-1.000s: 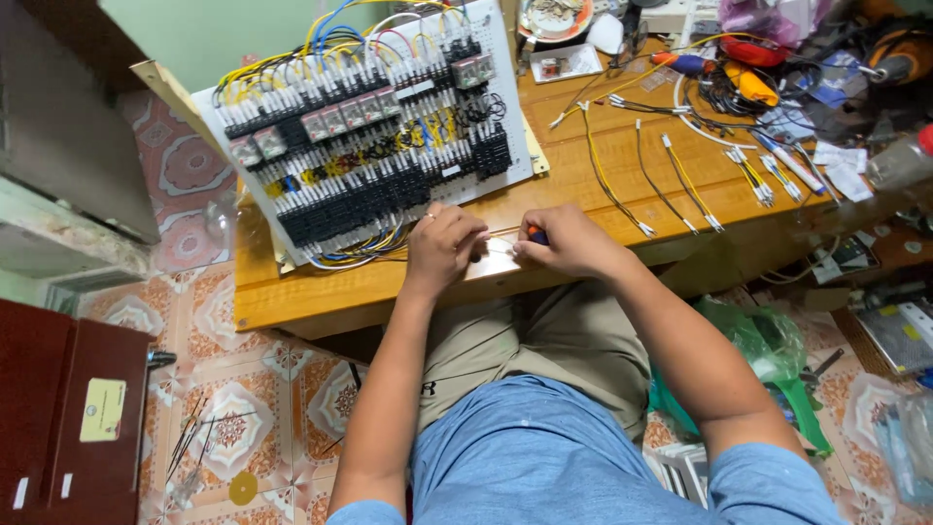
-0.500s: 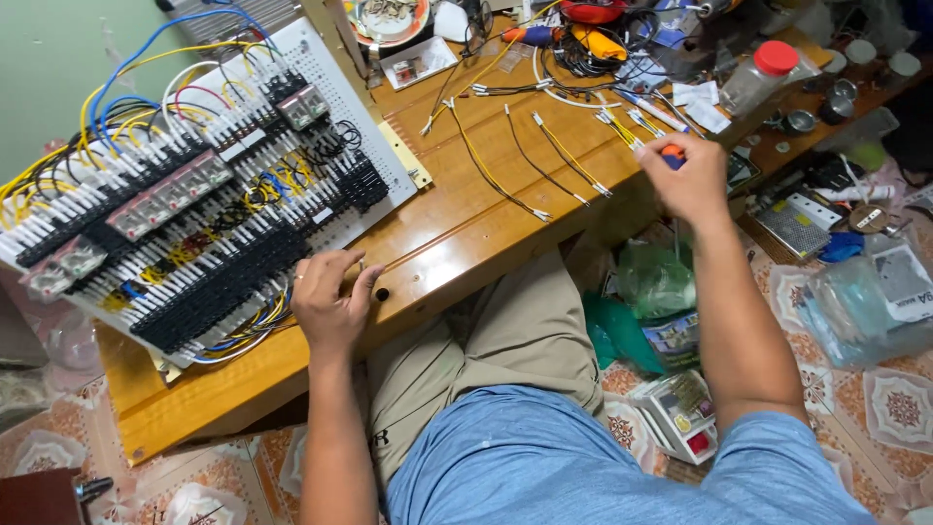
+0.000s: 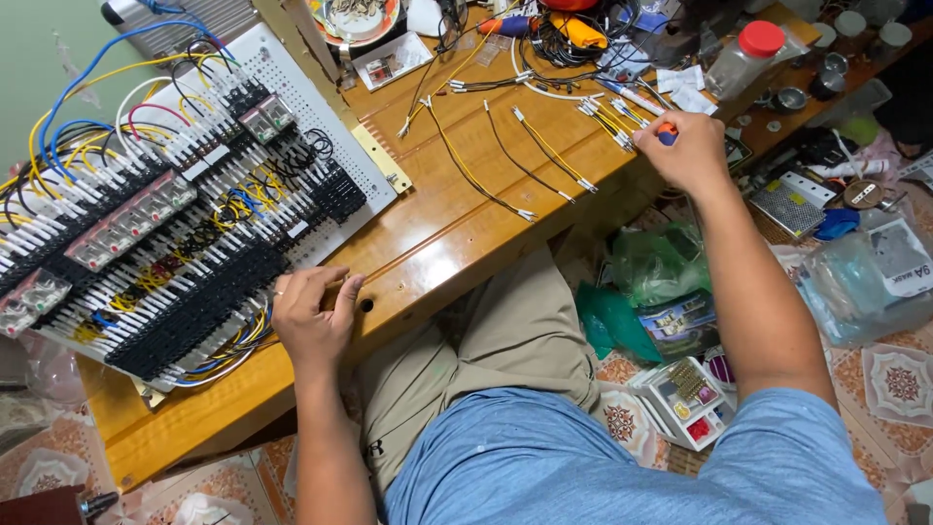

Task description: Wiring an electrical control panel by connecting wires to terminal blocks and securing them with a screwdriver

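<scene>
Right hand [image 3: 692,151] clamped on an orange-handled tool [image 3: 666,131] beside the cut wires [image 3: 544,146]; left hand [image 3: 313,316], fingers curled and empty, rested beside the wiring panel [image 3: 175,224] on the desk [image 3: 457,233]: wire selection seemingly under way.

It was a home electrical workshop, improvised rather than purpose-built. A varnished wooden bench [image 3: 457,233] carried a white perforated control panel [image 3: 175,224] packed with rows of relays and terminal blocks, threaded with blue, yellow, red and black wiring. Cut yellow-and-black wire leads with crimped ends [image 3: 505,156] lay spread across the wood, and screwdrivers with coloured handles [image 3: 544,24] sat among tangled cables at the far edge. Domestic traces showed too: a patterned tile floor [image 3: 904,379], a decorated plate [image 3: 355,15] and a plastic jar with a red lid [image 3: 748,53]. Bags, a perforated metal power supply [image 3: 792,199] and a box of small parts [image 3: 685,399] cluttered the floor.
</scene>
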